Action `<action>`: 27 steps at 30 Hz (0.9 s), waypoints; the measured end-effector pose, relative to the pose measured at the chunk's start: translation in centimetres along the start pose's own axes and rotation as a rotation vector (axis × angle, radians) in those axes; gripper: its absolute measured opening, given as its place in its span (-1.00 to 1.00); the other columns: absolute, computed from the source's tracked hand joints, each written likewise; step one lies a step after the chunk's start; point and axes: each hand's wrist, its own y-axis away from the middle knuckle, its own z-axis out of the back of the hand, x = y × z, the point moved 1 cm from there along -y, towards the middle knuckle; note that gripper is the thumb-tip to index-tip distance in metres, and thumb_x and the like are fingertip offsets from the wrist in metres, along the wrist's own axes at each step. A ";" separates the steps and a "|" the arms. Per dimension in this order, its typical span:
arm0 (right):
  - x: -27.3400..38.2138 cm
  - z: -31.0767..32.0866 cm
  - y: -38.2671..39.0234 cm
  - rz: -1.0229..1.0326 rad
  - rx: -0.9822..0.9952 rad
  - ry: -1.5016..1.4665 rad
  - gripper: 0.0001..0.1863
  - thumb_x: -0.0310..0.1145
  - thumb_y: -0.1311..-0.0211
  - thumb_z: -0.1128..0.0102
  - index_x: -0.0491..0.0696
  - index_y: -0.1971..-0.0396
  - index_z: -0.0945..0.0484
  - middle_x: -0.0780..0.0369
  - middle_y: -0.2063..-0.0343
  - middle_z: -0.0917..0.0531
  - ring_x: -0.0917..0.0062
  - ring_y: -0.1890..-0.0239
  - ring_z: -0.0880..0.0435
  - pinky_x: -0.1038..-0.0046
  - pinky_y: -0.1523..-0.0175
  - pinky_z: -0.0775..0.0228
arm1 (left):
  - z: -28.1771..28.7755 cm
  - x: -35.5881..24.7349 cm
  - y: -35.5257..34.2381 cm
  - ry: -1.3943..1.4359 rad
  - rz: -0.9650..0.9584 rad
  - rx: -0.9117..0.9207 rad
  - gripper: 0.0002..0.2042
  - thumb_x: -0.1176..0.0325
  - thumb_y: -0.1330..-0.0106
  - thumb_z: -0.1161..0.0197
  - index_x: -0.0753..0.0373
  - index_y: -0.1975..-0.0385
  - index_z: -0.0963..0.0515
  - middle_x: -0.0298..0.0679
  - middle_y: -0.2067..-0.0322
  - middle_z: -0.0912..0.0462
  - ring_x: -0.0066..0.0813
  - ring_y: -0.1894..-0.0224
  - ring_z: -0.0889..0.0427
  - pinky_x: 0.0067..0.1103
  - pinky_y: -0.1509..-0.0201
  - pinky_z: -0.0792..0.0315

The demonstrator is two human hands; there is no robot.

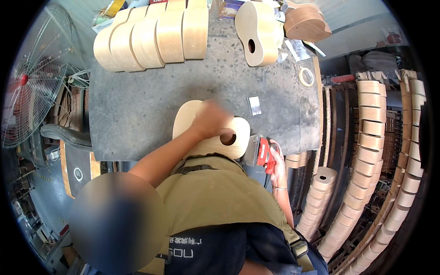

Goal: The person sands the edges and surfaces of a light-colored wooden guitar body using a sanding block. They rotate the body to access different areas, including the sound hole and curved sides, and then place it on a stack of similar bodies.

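Note:
A pale wooden ukulele body [185, 117] lies at the table's near edge against my apron, its round sound hole facing up. Across its waist sits my left hand [211, 120], closed on the body, the thumb side by the sound hole; its far fingers are blurred. My right hand [277, 162] is wrapped round a red and black power sander [263, 152]. The sander's grey block side stands close to the body's right end; I cannot tell whether they touch. Beyond the body, a small flat card-like piece [254, 106] lies on the grey table [137, 105].
Several ukulele bodies [147, 43] stand in a row at the far left, and another body [255, 34] lies far right. A tape roll [306, 77] is near the right edge. Racks of curved wooden bodies [362, 169] fill the right; a large fan [36, 78] stands left.

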 end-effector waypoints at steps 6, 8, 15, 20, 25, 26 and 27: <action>-0.9 0.9 0.4 -0.008 0.017 0.031 -0.54 -0.22 -0.51 -0.27 0.04 -0.33 -0.53 0.31 0.22 -0.76 0.70 0.49 -0.72 0.61 0.60 -0.54 | 0.8 -0.4 -0.3 0.054 0.021 0.040 -0.47 -0.27 -0.29 -0.32 0.07 0.04 -0.71 -0.32 0.31 -0.69 -0.26 0.08 -0.65 -0.26 -0.32 -0.33; -0.3 0.6 0.3 -0.024 0.005 0.046 -0.53 -0.21 -0.50 -0.28 0.04 -0.33 -0.53 0.31 0.20 -0.75 0.70 0.48 -0.71 0.60 0.59 -0.54 | 1.1 -0.5 -0.3 0.070 0.043 0.068 -0.47 -0.27 -0.29 -0.32 0.07 0.04 -0.71 -0.31 0.31 -0.69 -0.25 0.08 -0.66 -0.26 -0.32 -0.33; -0.6 1.0 1.1 -0.037 -0.005 0.068 -0.50 -0.18 -0.49 -0.31 0.07 -0.35 -0.52 0.32 0.18 -0.75 0.69 0.46 -0.70 0.59 0.58 -0.53 | 0.6 -0.4 -0.3 0.033 0.010 0.006 -0.48 -0.27 -0.30 -0.32 0.06 0.05 -0.70 -0.31 0.31 -0.70 -0.22 0.07 -0.67 -0.25 -0.33 -0.33; -0.1 0.2 0.4 -0.023 -0.040 -0.008 -0.50 -0.26 -0.45 -0.37 0.05 -0.34 -0.53 0.32 0.26 -0.75 0.68 0.52 -0.70 0.60 0.61 -0.51 | 1.9 -0.9 -0.7 0.036 0.045 0.106 -0.51 -0.25 -0.31 -0.33 0.06 0.08 -0.70 -0.32 0.31 -0.71 -0.26 0.07 -0.66 -0.25 -0.33 -0.33; -0.5 1.3 2.7 -0.077 0.006 0.055 -0.48 -0.30 -0.41 -0.39 0.01 -0.33 -0.55 0.32 0.26 -0.73 0.68 0.51 -0.69 0.60 0.58 -0.52 | 1.2 -0.8 -0.6 0.025 0.044 0.099 -0.53 -0.23 -0.30 -0.35 0.05 0.09 -0.70 -0.33 0.29 -0.71 -0.29 0.06 -0.66 -0.26 -0.34 -0.31; -0.1 1.9 3.2 -0.060 0.041 0.115 -0.47 -0.34 -0.36 -0.43 -0.01 -0.31 -0.57 0.32 0.19 -0.71 0.68 0.48 -0.69 0.61 0.56 -0.51 | 0.9 -0.6 -0.5 0.020 0.045 0.096 -0.53 -0.23 -0.30 -0.35 0.05 0.09 -0.70 -0.33 0.29 -0.71 -0.29 0.06 -0.66 -0.26 -0.35 -0.30; 0.5 2.3 3.2 0.004 0.037 0.174 -0.47 -0.35 -0.34 -0.45 -0.02 -0.29 -0.58 0.30 0.13 -0.69 0.68 0.46 -0.70 0.61 0.55 -0.51 | 0.6 -0.5 -0.4 0.014 0.047 0.092 -0.53 -0.23 -0.30 -0.35 0.05 0.09 -0.70 -0.33 0.29 -0.71 -0.29 0.05 -0.65 -0.26 -0.35 -0.30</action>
